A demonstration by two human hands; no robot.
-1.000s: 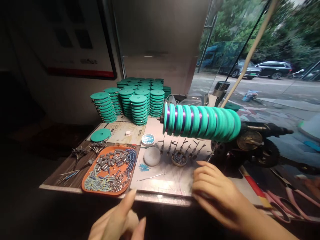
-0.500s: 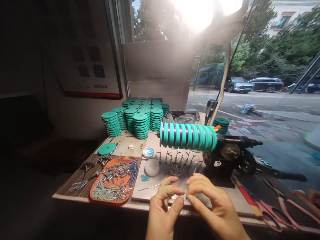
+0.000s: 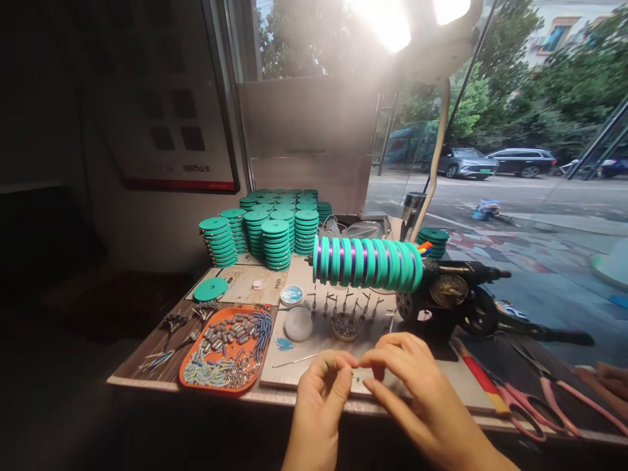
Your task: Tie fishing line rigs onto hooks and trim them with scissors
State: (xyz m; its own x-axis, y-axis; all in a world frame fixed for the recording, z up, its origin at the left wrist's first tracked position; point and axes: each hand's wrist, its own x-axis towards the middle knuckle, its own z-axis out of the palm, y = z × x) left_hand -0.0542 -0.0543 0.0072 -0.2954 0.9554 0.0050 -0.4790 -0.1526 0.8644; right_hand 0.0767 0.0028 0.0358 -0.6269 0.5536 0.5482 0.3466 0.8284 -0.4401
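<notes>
Both hands meet fingertip to fingertip above the table's (image 3: 147, 366) near edge, left hand (image 3: 321, 402) and right hand (image 3: 417, 392) pinching something too small to identify, with the row of teal line spools (image 3: 367, 263) at twelve o'clock and the orange tray (image 3: 189, 379) of small parts at nine.

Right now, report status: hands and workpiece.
Left hand and right hand pinched together on something too small to identify. Orange tray left. Pink scissors right.
</notes>
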